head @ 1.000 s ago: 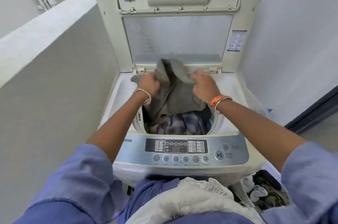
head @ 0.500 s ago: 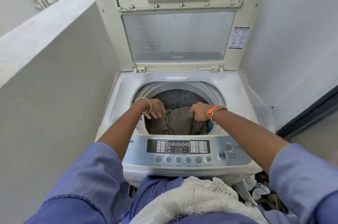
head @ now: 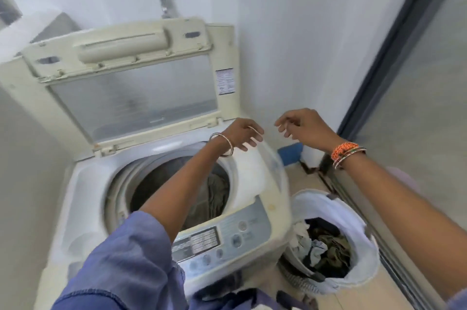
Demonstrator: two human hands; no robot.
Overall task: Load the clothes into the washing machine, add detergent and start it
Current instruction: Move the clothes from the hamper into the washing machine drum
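**Bright, even light with motion smear**

Soft, even light fills the space, with pale walls bright and shadows faint. Motion blur smears the washing machine, its control panel unreadable, and the laundry basket. Wide-angle distortion bends the door frame at right, and the drum interior is dim

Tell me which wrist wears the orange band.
The right wrist: orange band beside thin bangles. The left wrist has only a thin silver bangle.

cream top-load washing machine, lid raised, olive clothes in drum
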